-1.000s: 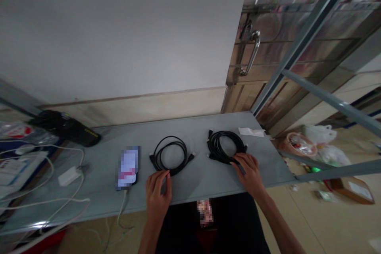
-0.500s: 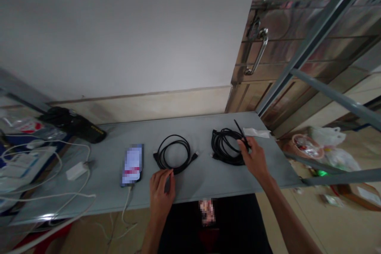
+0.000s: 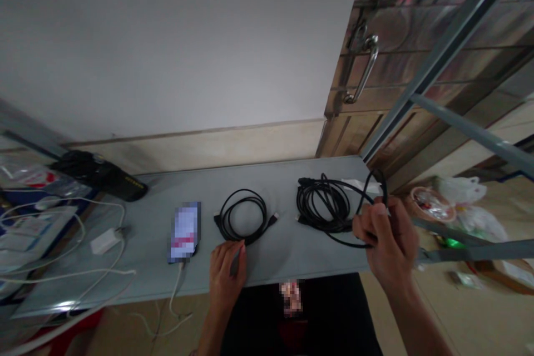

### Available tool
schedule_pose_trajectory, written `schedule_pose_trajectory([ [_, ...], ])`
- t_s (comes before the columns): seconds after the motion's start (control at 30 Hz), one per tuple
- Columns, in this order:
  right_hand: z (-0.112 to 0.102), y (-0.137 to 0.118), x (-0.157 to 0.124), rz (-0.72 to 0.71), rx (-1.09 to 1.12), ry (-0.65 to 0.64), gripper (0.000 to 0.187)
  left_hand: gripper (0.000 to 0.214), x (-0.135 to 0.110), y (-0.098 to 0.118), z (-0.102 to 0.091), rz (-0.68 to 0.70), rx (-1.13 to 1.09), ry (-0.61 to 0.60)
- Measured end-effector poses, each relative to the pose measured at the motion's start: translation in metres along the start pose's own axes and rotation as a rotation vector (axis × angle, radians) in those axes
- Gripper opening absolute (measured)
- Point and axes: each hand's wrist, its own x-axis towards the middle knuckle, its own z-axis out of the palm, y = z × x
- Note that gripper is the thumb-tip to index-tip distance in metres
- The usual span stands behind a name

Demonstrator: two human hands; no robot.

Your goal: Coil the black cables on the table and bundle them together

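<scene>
On the grey table (image 3: 283, 256) lies a small coil of black cable (image 3: 266, 208), with dark connectors at its left and right sides. My left hand (image 3: 227, 270) is at the coil's lower edge, thumb and forefinger tips together on the cable. Further right is a larger, looser coil of thick black cable (image 3: 323, 206), a plug at its upper left. My right hand (image 3: 386, 233) is closed around a part of this larger cable at the table's right end. Loops stick up above the fist, and strands run from it back to the coil.
A phone (image 3: 184, 232) with a white charging cord lies left of the small coil. Beyond are a white adapter (image 3: 105, 241), a black bottle (image 3: 102, 175) and tangled white cords. A folded white paper (image 3: 352, 186) lies behind the right hand. A metal frame (image 3: 434, 67) rises at right.
My right hand has moved right and a little toward me, drawing strands of the larger cable out of its coil. Its grip is now a fist. My left hand has barely moved.
</scene>
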Motion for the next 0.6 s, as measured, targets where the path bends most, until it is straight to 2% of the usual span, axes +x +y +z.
schedule_pose_trajectory([
  [0.1, 0.004, -0.002, -0.025, 0.067, 0.026, -0.001, 0.027, 0.027, 0.003, 0.004, -0.004, -0.023, -0.082, -0.033],
  [0.2, 0.006, 0.007, -0.049, 0.173, -0.052, -0.038, 0.031, 0.024, 0.008, 0.022, -0.011, -0.147, -0.217, -0.099],
  [0.3, 0.009, 0.018, -0.072, 0.226, -0.221, -0.095, 0.035, 0.02, 0.01, 0.058, -0.018, -0.359, -0.438, -0.232],
  [0.4, 0.013, 0.027, -0.096, 0.27, -0.295, -0.209, 0.037, 0.035, 0.008, 0.101, -0.022, -0.55, -0.677, -0.343],
  [0.5, 0.015, 0.034, -0.12, 0.333, -0.289, -0.371, 0.034, 0.046, 0.007, 0.135, -0.02, -0.742, -0.847, -0.342],
  [0.6, 0.011, 0.036, -0.136, 0.378, -0.294, -0.473, 0.035, 0.051, 0.011, 0.154, -0.017, -0.939, -0.928, -0.277],
])
